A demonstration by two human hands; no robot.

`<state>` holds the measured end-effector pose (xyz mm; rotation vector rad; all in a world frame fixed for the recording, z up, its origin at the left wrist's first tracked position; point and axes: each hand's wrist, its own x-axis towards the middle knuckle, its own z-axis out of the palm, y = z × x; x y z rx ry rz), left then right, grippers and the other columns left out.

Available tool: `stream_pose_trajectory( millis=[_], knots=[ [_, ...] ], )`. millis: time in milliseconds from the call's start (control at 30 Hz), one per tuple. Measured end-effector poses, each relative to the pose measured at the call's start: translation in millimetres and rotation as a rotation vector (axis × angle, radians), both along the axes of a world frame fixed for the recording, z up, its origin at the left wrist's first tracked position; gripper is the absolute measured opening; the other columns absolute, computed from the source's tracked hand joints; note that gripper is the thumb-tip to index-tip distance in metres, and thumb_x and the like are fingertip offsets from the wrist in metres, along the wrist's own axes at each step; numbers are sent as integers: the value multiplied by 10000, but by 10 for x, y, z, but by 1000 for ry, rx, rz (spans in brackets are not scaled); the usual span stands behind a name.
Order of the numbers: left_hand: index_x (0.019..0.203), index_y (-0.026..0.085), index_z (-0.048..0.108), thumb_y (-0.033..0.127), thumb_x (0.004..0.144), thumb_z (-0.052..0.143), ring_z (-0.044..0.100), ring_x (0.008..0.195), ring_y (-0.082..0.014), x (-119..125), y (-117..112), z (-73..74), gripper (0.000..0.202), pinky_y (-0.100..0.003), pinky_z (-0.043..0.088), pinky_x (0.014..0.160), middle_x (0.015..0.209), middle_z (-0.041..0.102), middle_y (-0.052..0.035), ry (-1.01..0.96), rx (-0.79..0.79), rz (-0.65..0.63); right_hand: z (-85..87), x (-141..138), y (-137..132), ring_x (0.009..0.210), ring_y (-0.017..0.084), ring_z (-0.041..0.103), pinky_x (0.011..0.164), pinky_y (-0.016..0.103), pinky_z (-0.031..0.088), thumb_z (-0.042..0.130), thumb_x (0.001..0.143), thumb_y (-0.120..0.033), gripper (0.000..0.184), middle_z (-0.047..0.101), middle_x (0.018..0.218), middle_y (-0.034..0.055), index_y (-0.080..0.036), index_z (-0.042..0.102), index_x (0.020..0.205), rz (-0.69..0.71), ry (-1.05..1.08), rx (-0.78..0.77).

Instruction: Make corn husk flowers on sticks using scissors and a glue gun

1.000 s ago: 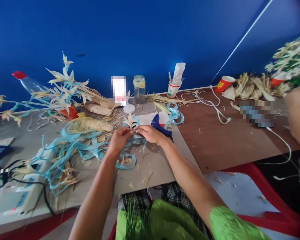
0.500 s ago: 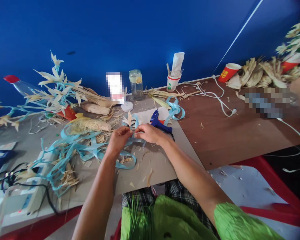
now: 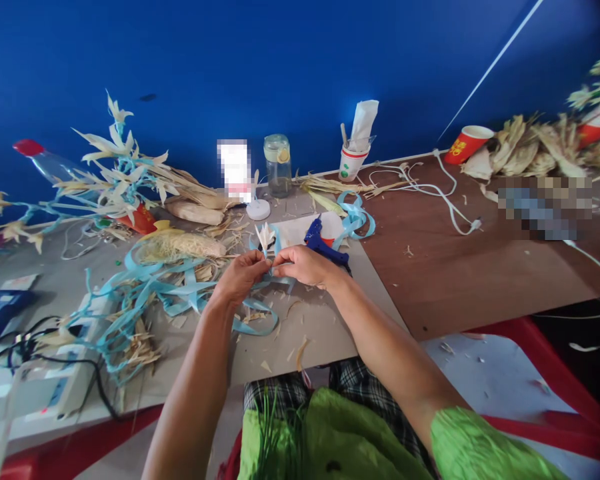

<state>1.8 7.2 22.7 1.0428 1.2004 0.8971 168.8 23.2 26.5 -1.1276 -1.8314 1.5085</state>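
Two bare hands meet over a work table (image 3: 290, 347), thumbs and fingers pinched nearly tip to tip. The left hand (image 3: 243, 273) grasps the base of a small pale husk flower (image 3: 265, 237), which stands upright just above its fingertips. The right hand (image 3: 303, 265) pinches what looks like a thin blue strip (image 3: 275, 269) at that base; the fingers hide exactly how it lies.

Careful work here, I judge, calls for a steady left pinch low on the flower, so the petals are not crushed, while the right keeps the strip snug and flat. Dry husk probably splits if squeezed hard.

Just beyond the right hand lies a blue glue gun (image 3: 330, 252), best kept clear of the wrist. To the left, light blue ribbon (image 3: 193, 297) tangles across the table; behind it spreads a branch of husk flowers (image 3: 123, 180).
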Motion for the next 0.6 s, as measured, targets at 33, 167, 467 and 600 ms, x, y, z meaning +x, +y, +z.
stream_pose_trajectory(
  millis=[33, 167, 467, 600],
  knots=[
    [597, 154, 479, 305, 619, 703, 328, 426, -38, 1, -1, 0, 272, -206, 193, 440, 475, 398, 66, -3, 2, 3, 2, 1, -2, 598, 84, 456, 586, 208, 334, 621, 680, -251, 131, 575, 638, -24, -132, 645, 727, 1, 2, -6],
    [578, 158, 459, 273, 607, 717, 337, 415, -39, 9, -1, -15, 284, -208, 199, 434, 449, 398, 68, -26, 21, 51, 48, -2, -22, 603, 82, 462, 604, 208, 340, 617, 688, -232, 114, 577, 637, -25, -133, 653, 733, -9, -35, 35],
    [615, 155, 457, 267, 561, 763, 377, 412, -34, 93, -10, -53, 331, -188, 260, 429, 450, 430, 75, -182, 49, 174, 107, -10, -65, 621, 88, 476, 616, 207, 340, 598, 715, -242, 118, 597, 669, -18, -137, 650, 731, -5, -84, 147],
    [798, 173, 462, 274, 529, 800, 471, 468, -53, 103, -30, -51, 443, -180, 338, 471, 535, 497, 82, -276, 44, 187, 74, -5, -54, 603, 91, 467, 610, 213, 341, 601, 712, -268, 144, 576, 630, -24, -135, 652, 731, -14, -65, 126]
  ],
)
